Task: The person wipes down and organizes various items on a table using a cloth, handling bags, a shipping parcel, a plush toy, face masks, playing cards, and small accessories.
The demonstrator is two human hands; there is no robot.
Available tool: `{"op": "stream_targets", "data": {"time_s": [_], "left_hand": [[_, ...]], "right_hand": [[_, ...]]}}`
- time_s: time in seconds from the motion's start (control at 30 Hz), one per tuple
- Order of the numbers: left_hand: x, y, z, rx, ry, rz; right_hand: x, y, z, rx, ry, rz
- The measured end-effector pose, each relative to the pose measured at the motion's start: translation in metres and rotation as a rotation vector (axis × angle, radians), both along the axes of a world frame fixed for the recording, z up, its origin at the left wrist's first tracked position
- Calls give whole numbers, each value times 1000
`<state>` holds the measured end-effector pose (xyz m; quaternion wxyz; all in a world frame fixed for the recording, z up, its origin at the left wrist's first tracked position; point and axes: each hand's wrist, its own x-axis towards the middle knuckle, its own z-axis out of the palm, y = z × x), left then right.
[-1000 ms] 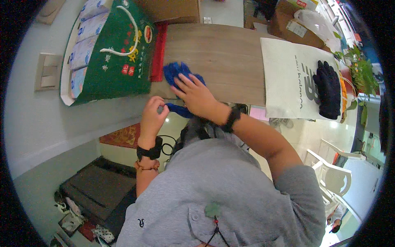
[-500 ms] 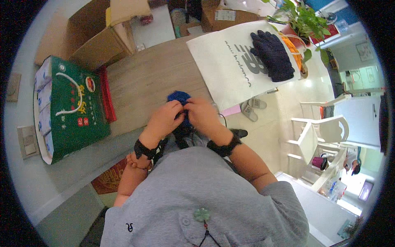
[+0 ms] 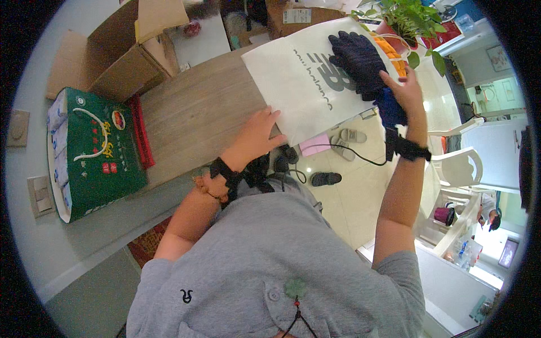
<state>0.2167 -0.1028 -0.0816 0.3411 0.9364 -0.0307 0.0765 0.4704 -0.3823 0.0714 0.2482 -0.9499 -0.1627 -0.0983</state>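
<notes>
My right hand (image 3: 407, 93) reaches to the right edge of a white paper bag (image 3: 287, 73), its thumb and fingers apart. Beside its palm, a dark blue knitted piece (image 3: 390, 108) lies by the lower end of a dark knit glove (image 3: 356, 62) on the bag. Whether the palm touches the blue piece is hard to make out; part of it is hidden by the hand. Over the near edge of the wooden top (image 3: 208, 98), my left hand (image 3: 256, 138) is open and empty, its fingers spread close to the bag's lower left side.
A green carton with white handles (image 3: 104, 149) and a red strip (image 3: 140, 132) stand at left. Open cardboard boxes (image 3: 127, 56) are behind. A potted plant (image 3: 403, 28) is at far right. Slippers (image 3: 345, 141), a black cable (image 3: 360, 155) and white chairs (image 3: 459, 169) are to the right.
My hands, together on the dark blue piece before, have parted. My right hand has moved right and forward to the bag's edge, where the blue piece now is; my left hand has opened.
</notes>
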Motion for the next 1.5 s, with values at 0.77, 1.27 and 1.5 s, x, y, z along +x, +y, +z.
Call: {"op": "stream_targets", "data": {"time_s": [0.77, 1.27, 1.5], "left_hand": [[-71, 67, 87, -842, -155, 694], [-255, 96, 56, -758, -173, 974], [-252, 104, 18, -945, -103, 972]], "right_hand": [[9, -34, 39, 526, -118, 5], [26, 3, -23, 36, -367, -18], [-130, 60, -109, 189, 823, 392]]}}
